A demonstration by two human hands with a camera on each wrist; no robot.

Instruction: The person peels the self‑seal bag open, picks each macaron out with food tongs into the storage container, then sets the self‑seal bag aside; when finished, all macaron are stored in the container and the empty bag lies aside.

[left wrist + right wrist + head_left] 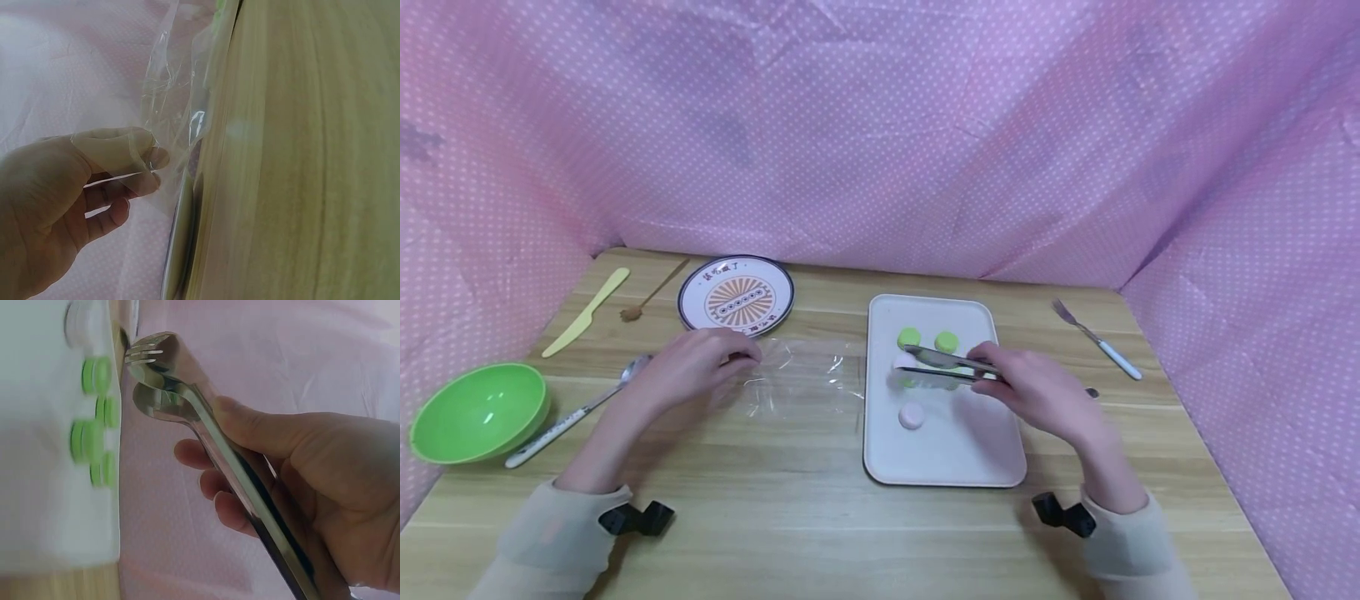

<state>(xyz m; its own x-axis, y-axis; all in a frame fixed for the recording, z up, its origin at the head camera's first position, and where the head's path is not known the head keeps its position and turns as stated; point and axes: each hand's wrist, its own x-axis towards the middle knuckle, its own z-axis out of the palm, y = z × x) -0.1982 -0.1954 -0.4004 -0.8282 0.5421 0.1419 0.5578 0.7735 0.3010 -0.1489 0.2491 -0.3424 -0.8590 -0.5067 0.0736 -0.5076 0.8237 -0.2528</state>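
My left hand (696, 367) pinches the near end of a clear plastic bag (805, 375) between thumb and fingers; the bag stretches across the table toward the tray. My right hand (1037, 387) grips metal food tongs (231, 465), one end forked and the other spoon-shaped, above a white tray (955, 454). Several green macarons (947, 342) lie on the tray, some partly covered by the tongs in the head view. A pale pink macaron (912, 416) sits nearer the front. Another pale macaron (904, 362) shows at the tongs' tips; I cannot tell whether they touch it.
At left stand a green bowl (482, 417), a spoon (568, 423), a yellow knife (587, 312) and a small brown spoon (658, 287). A patterned plate (696, 300) lies behind my left hand. A fork (1097, 337) rests at right. Pink dotted cloth (880, 167) surrounds the table.
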